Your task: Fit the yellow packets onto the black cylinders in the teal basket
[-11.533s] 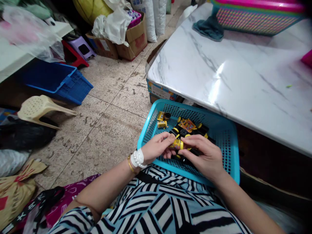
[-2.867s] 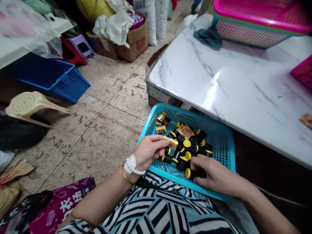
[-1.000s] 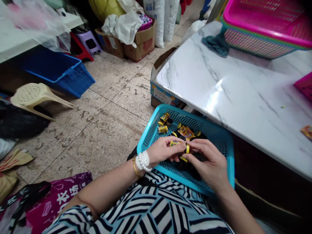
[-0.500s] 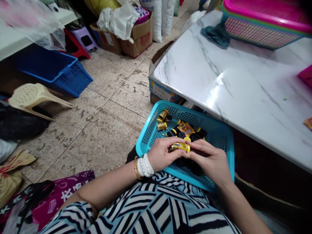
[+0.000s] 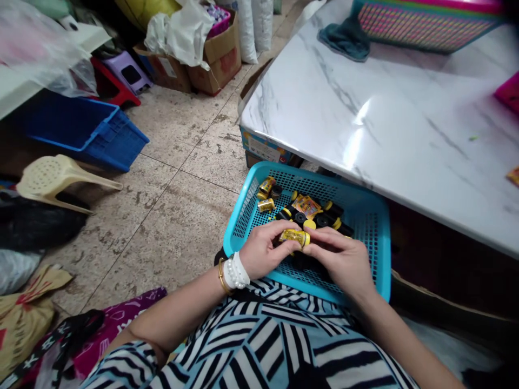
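Head camera: about three seconds ago the left hand point(image 5: 259, 251) had a loose strip of printed wrapper and the right hand point(image 5: 351, 265) was down among the black jars point(image 5: 322, 220); now the two meet over the blue basket point(image 5: 383, 254), sharing one small yellow bottle point(image 5: 294, 236). Half a second ago the pair were already together on it, so the hold itself has hardly altered. To judge by this, the wrapper is around the bottle's body — no black shows along the side facing the camera — though whether it sits evenly cannot be told. The bottle lies on its side above the heap, toward the basket's near edge, plain yellow lid to the right, glossy yellow body to the left, its print too small to read. Left thumb and forefinger pinch the body from either side; right thumb and fingertips pinch the lid end, and how the remaining fingers press underneath is hidden. Beneath and beyond them lie the black jars with yellow lids, some tipped over, with a few flat wrappers point(image 5: 307, 206) on top toward the basket's far edge. Yellow wrapped bottles point(image 5: 266, 205) sit in the basket's far left corner — well apart from the hands. Past the basket's far edge stands the marbled table point(image 5: 308, 119), a dark cloth point(image 5: 344, 40) near its far left corner.
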### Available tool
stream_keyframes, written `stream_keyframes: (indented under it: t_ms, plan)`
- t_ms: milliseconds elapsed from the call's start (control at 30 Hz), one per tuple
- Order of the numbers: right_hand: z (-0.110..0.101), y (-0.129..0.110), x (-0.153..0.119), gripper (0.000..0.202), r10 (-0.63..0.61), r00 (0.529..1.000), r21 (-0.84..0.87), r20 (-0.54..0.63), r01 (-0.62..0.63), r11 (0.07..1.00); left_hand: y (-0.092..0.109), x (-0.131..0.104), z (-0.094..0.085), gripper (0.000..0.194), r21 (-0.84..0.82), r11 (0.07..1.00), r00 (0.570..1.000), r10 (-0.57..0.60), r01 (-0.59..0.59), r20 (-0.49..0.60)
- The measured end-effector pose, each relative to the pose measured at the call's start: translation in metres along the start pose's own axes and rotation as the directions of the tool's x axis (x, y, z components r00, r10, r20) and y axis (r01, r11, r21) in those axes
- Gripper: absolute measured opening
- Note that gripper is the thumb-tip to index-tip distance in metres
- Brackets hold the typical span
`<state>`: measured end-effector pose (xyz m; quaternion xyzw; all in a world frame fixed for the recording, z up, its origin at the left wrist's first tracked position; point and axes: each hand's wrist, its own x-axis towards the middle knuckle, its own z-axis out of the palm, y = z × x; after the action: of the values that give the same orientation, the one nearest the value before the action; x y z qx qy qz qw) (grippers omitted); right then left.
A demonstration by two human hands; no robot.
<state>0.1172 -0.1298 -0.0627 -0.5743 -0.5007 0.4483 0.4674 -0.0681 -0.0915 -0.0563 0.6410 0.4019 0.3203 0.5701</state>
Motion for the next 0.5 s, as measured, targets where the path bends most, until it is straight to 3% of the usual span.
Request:
stream_keyframes:
  t_ms: [67,133,233,300,333,400,500]
  plan:
    - [-0.001,0.0,0.001,0.027,0.088,0.996,0.052,0.018,-0.089,0.995,0.002,0.0,0.0,0.022,0.045,0.998,0.999,0.032,-0.032,0.008]
    - [-0.002,-0.002,0.001,0.025,0.087,0.996,0.064,0.001,-0.087,0.994,0.002,0.001,-0.001,0.031,0.011,1.0,1.0,-0.01,0.01,0.023]
    - [-0.003,-0.005,0.002,0.026,-0.068,0.996,-0.034,-0.052,0.066,0.997,0.0,0.002,-0.002,0.047,-0.174,0.96,0.974,-0.205,0.219,0.096]
    - [0.0,-0.003,0.001,0.026,-0.143,0.988,-0.099,-0.063,0.137,0.986,-0.002,0.003,-0.003,0.044,-0.249,0.917,0.948,-0.285,0.312,0.139]
    - [0.002,-0.001,0.001,0.026,-0.126,0.99,-0.095,-0.069,0.119,0.988,-0.003,0.003,-0.003,0.039,-0.252,0.919,0.952,-0.28,0.303,0.124]
    - [0.005,0.004,0.001,0.026,0.027,0.997,-0.002,-0.066,-0.028,1.0,-0.001,0.004,-0.003,0.029,-0.174,0.965,0.981,-0.188,0.194,0.05]
    - [0.005,0.01,0.003,0.031,0.302,0.951,0.191,0.06,-0.308,0.932,0.004,0.004,-0.001,0.019,0.03,1.0,0.999,0.0,-0.002,0.042]
